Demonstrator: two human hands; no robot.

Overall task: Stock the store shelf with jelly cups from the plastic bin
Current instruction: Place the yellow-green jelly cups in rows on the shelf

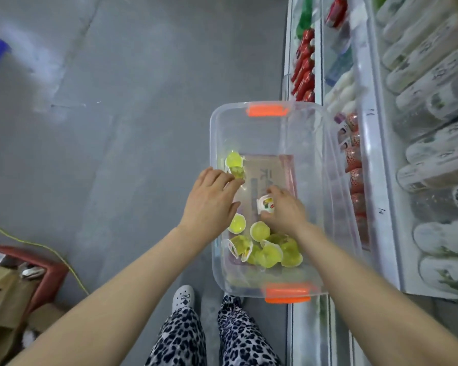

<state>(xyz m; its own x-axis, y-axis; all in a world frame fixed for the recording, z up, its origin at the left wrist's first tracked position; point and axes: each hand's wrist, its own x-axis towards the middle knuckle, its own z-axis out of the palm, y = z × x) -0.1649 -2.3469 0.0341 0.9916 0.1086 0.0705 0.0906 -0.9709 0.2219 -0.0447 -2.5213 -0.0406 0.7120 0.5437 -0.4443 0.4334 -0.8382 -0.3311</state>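
A clear plastic bin (217, 143) with orange latches stands on the floor beside the shelf. Several yellow-green jelly cups (271, 253) lie piled at its near end, and one more jelly cup (233, 159) sits alone at the left wall. My left hand (209, 202) reaches over the left rim, and its fingertips pinch a jelly cup (238, 172). My right hand (286, 211) is inside the bin, its fingers curled round a jelly cup (266, 204) whose white printed lid faces up.
The store shelf (381, 154) runs along the right, stocked with red packets (356, 180), white bottles (439, 159) and red bottles (304, 64). Grey floor lies to the left. A red crate (48, 273) and cardboard sit at bottom left. My feet stand just below the bin.
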